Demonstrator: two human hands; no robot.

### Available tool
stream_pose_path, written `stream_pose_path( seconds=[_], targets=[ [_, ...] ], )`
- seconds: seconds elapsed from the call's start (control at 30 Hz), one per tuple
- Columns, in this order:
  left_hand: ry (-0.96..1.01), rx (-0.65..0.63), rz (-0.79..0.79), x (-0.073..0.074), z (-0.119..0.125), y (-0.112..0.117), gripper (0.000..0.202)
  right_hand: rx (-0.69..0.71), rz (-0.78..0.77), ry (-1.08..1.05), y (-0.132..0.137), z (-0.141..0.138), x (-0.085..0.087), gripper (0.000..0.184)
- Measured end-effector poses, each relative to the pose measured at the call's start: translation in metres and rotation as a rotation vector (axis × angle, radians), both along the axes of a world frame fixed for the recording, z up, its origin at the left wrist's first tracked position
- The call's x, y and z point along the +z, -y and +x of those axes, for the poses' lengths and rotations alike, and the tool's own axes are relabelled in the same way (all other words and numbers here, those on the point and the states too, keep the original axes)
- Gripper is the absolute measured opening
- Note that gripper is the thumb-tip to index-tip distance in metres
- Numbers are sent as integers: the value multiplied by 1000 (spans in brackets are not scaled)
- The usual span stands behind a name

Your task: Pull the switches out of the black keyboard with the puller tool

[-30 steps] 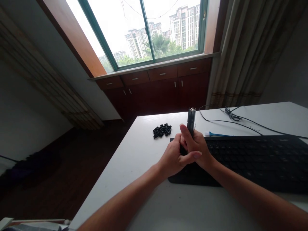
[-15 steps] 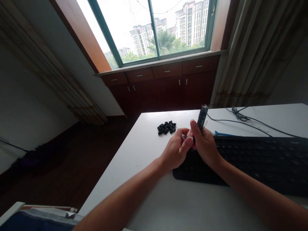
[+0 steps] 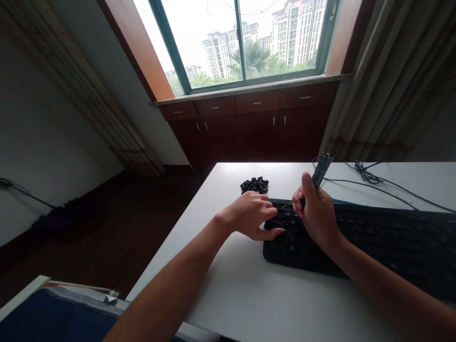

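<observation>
I have my right hand (image 3: 315,213) closed around a black wire keycap puller (image 3: 320,170), its thin wires reaching down to the keys of a black keyboard (image 3: 392,237). My left hand (image 3: 249,216) rests on the keyboard's left end, fingers just beside those wires. A pile of black keycaps (image 3: 254,185) sits just beyond, on the white desk (image 3: 249,294).

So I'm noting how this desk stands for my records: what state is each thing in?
Keyboard: lying flat.
Keycap puller: tilted, held in the right hand, wires reaching the keys.
Left hand: open, resting on the keys.
Loose keycaps: in a small pile.
Window: shut.
Cabinet drawers: shut.
</observation>
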State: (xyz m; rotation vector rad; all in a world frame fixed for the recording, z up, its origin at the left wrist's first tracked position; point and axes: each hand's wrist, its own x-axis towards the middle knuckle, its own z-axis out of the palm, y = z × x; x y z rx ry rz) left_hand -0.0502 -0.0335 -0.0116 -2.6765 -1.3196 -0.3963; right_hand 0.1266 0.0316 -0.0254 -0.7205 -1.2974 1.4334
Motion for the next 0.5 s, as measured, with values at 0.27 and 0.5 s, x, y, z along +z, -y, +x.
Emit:
stream_pose_path(
  seconds=[0.27, 0.5],
  targets=[
    [47, 67, 71, -9, 0, -4, 42, 2, -5, -3, -1, 0, -1, 53],
    [332, 659, 208, -17, -37, -15, 40, 34, -28, -13, -1, 1, -2, 53]
  ],
)
